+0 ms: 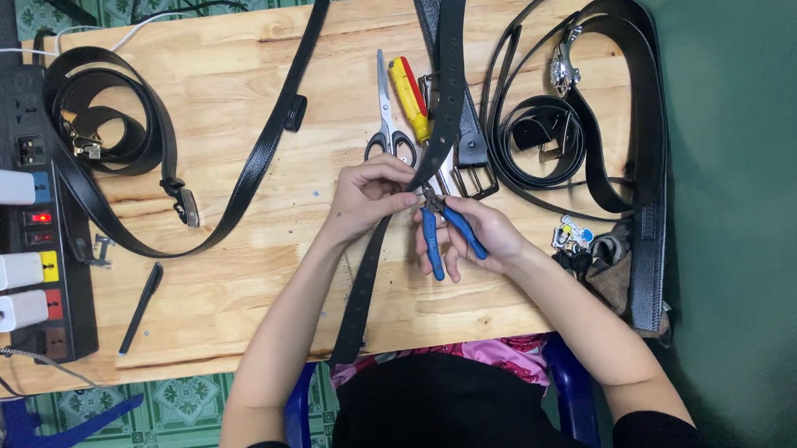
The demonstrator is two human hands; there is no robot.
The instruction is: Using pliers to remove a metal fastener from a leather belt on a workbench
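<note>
A long black belt (363, 291) runs from the table's near edge up through the middle to the far edge. My left hand (367, 195) pinches this belt at mid-length. My right hand (485, 237) grips small blue-handled pliers (440, 229), whose jaws meet the belt right beside my left fingertips. Both hands are over the middle of the wooden table (242, 282).
Scissors (386, 118) and a yellow-red utility knife (410, 98) lie beyond my hands. Coiled black belts lie at left (103, 119) and right (589, 111), with a belt buckle (475, 179), a key bunch (574, 240) and a black pen (142, 305). A power strip (36, 210) with plugs lines the left edge.
</note>
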